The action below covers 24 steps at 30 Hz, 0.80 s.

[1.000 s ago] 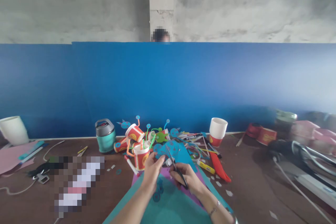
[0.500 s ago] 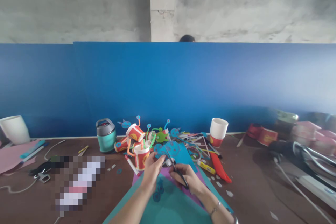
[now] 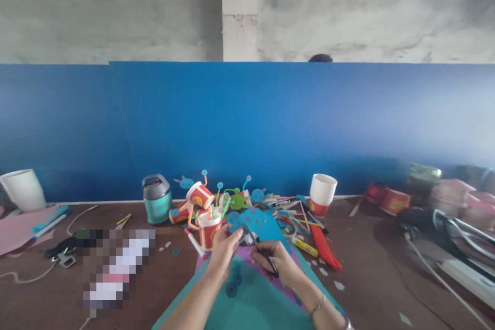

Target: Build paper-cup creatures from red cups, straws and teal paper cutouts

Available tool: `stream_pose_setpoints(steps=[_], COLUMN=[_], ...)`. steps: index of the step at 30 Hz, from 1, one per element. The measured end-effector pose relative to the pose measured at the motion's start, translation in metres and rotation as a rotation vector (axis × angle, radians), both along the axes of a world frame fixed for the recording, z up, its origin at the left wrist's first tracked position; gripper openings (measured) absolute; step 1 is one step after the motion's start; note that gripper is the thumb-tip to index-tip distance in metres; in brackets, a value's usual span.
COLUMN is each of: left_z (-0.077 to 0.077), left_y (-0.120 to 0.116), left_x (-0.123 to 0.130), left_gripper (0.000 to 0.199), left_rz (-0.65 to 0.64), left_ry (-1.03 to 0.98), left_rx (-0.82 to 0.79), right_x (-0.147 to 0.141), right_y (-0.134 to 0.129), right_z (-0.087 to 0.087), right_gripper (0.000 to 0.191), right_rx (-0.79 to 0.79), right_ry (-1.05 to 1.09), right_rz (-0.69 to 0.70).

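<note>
Pinched in my left hand (image 3: 227, 247) is a piece of blue paper (image 3: 253, 219) with round shapes drawn on it. My right hand (image 3: 277, 262) grips black-handled scissors (image 3: 267, 258), whose blades reach up to the paper near my left fingertips. Whether the blades are parted I cannot make out. Beneath both hands lie teal paper (image 3: 266, 309) and a purple sheet (image 3: 244, 253). Several small blue paper discs (image 3: 232, 289) rest on the teal sheet, close to my left wrist. Just left of my left hand stands a red and white paper cup (image 3: 210, 232) with straws attached.
Decorated cups (image 3: 199, 196) pile up behind the hands. A teal jar (image 3: 157, 201) stands left, stacked paper cups (image 3: 322, 193) right. A yellow glue stick (image 3: 304, 247), a red strip (image 3: 325, 247) and paper scraps (image 3: 339, 285) lie right. A blue partition (image 3: 247, 124) closes off the back.
My hands, the scissors and the blue paper have hardly moved. Behind the partition, the top of a person's head has shifted to the right.
</note>
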<state>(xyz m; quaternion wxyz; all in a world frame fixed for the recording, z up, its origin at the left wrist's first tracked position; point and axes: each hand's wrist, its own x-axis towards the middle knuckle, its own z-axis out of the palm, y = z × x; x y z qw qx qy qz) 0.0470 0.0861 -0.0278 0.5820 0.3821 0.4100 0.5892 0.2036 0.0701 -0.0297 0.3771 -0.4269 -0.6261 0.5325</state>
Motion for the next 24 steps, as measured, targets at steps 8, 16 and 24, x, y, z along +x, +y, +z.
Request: stream_pose_setpoints(steps=[8, 16, 24], left_z=[0.0033, 0.0080, 0.0056], left_y=[-0.0017, -0.0053, -0.0068], left_x=[0.0004, 0.0013, 0.0068], left_gripper=[0.041, 0.042, 0.040], left_rz=[-0.106, -0.115, -0.149], left_ry=[-0.030, -0.039, 0.010], left_rx=[0.017, -0.003, -0.006], right_x=[-0.0002, 0.0001, -0.0021], right_y=[-0.0025, 0.0012, 0.0012], right_z=[0.0062, 0.0024, 0.0009], right_gripper=[0.039, 0.040, 0.043], right_rx=[-0.014, -0.032, -0.030], right_ry=[0.019, -0.075, 0.105], right_rz=[-0.012, -0.040, -0.110])
